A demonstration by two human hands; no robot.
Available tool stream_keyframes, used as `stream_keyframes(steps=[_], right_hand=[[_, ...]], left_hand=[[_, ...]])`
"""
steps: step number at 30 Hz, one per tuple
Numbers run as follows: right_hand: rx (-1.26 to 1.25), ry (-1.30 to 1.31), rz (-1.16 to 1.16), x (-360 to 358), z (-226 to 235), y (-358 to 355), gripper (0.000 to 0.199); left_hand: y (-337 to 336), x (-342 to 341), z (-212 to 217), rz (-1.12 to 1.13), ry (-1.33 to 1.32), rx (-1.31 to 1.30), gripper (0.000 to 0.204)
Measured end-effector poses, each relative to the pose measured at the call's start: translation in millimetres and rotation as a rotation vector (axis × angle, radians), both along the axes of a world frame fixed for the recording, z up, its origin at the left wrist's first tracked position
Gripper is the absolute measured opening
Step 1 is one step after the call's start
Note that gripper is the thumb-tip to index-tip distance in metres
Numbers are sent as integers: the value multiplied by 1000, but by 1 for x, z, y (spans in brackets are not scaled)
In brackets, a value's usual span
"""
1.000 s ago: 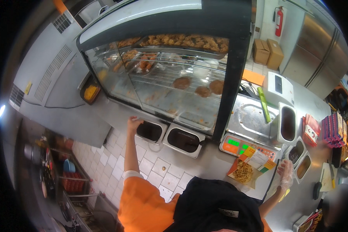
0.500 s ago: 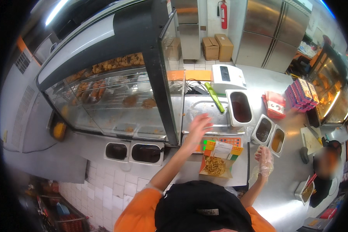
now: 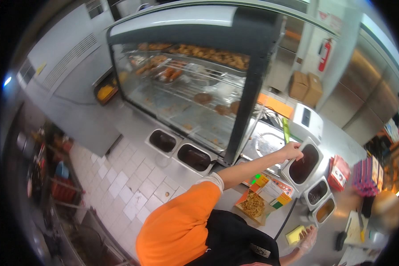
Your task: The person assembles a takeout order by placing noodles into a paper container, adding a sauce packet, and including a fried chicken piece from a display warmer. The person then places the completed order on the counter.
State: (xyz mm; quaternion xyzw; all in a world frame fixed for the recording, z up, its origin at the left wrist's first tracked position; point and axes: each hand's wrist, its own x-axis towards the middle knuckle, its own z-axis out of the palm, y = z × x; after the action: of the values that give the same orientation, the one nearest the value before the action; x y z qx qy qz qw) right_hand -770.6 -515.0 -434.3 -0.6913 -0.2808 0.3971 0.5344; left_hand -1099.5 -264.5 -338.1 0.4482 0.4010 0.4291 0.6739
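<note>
My bare left hand (image 3: 291,151) is closed at the near left rim of a deep metal container (image 3: 302,164) of dark red sauce. What its fingers pinch is too small to make out. My right hand (image 3: 307,239), in a clear plastic glove, has its fingers curled at the edge of a small yellow block-like thing (image 3: 294,235) low over the counter. Between my arms sits an open cardboard box (image 3: 275,191) with noodle-like strips of food (image 3: 252,205) in it.
Two smaller sauce containers (image 3: 317,194) stand beside the deep one. A glass food warmer (image 3: 177,88) fills the left, with two dark containers (image 3: 193,158) before it. Red packets (image 3: 339,173), stacked purple boxes (image 3: 367,176) and a knife (image 3: 361,226) lie to the right.
My left hand has gone from above the metal tray rightward to the sauce container and closed. My right hand has come nearer my body, beside the yellow thing. The view has swung left.
</note>
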Motion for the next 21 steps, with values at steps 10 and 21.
stream_keyframes(steps=[10,21], right_hand=[[74,-91,156,-28,43,83,50],[173,-74,159,-207,70,98,47]], left_hand=[[-162,-200,164,-72,-54,-189,56],[-342,-453,148,798,-67,-20,51]])
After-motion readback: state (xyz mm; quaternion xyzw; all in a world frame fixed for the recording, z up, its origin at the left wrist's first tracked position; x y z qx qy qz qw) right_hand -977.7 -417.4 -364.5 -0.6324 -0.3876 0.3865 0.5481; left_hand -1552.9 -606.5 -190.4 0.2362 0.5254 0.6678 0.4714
